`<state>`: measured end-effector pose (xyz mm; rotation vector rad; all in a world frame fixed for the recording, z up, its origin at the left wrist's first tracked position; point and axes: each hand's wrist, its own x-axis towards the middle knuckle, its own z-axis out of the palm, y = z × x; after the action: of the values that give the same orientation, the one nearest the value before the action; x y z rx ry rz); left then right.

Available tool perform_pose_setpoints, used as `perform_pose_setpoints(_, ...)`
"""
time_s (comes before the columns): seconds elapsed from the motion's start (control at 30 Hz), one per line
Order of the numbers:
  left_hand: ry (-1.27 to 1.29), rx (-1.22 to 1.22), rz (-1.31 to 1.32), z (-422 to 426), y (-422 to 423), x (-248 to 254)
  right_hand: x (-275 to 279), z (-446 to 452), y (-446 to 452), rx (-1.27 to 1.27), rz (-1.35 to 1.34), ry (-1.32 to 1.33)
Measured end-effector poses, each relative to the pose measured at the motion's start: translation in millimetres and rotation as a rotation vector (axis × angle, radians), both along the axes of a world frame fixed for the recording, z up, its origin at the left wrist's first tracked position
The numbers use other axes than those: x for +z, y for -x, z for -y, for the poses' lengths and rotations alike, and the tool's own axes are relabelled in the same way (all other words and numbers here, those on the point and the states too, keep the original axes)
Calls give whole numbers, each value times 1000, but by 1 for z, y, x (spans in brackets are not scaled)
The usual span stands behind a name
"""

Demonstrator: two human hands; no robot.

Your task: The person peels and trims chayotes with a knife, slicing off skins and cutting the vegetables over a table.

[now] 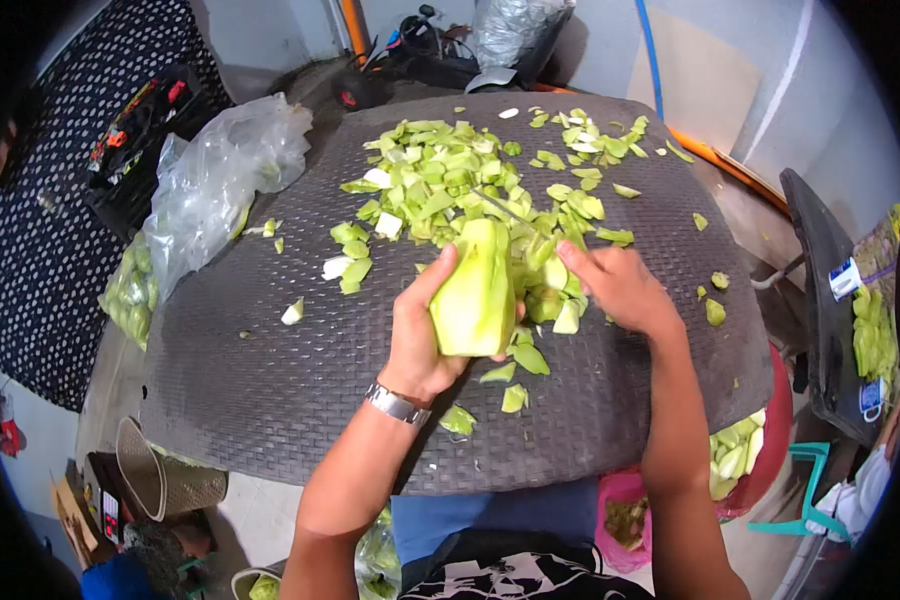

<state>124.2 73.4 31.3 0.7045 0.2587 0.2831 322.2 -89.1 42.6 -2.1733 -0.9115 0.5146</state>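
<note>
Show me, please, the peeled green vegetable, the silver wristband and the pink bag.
Peeled vegetable [473, 295]: head view, the middle of its side.
Silver wristband [398, 404]: head view, its metal links.
Pink bag [620, 486]: head view, near its upper rim.

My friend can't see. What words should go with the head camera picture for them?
A person's left hand holds a pale green vegetable over a dark woven table, with the right hand close beside it. Green pieces lie heaped and scattered across the table.
</note>
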Motion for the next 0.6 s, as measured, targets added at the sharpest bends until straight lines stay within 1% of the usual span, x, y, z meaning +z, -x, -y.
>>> perform_pose_setpoints(0.07,-20,67,-14,-2,-2,0,17,-2,13,11,-480,143)
perform_pose_setpoints(0.17,-19,92,0,-5,-2,-4,15,-5,21,235,-980,-30)
perform_pose_setpoints(0.23,-30,102,8,-5,-2,-7,-5,-15,23,545,-1542,-333)
perform_pose_setpoints(0.3,26,83,31,-7,2,-7,-14,-18,29,532,-1798,-460)
perform_pose_setpoints(0.33,53,74,43,-9,3,-7,-14,-18,33,492,-1823,-513)
perform_pose_setpoints(0.4,129,150,25,-5,0,-6,-12,-18,41,410,-1872,-613)
perform_pose_setpoints(0.43,167,189,17,-4,-2,-5,-10,-18,43,422,-1827,-598)
perform_pose_setpoints(0.5,94,199,8,-11,-3,-14,-5,-17,45,441,-1739,-570)
perform_pose_setpoints(0.53,60,201,0,-13,-3,-16,-2,-16,47,356,-1494,-496)
perform_pose_setpoints(0.6,80,201,4,-11,-4,-16,3,-15,51,191,-1000,-340)
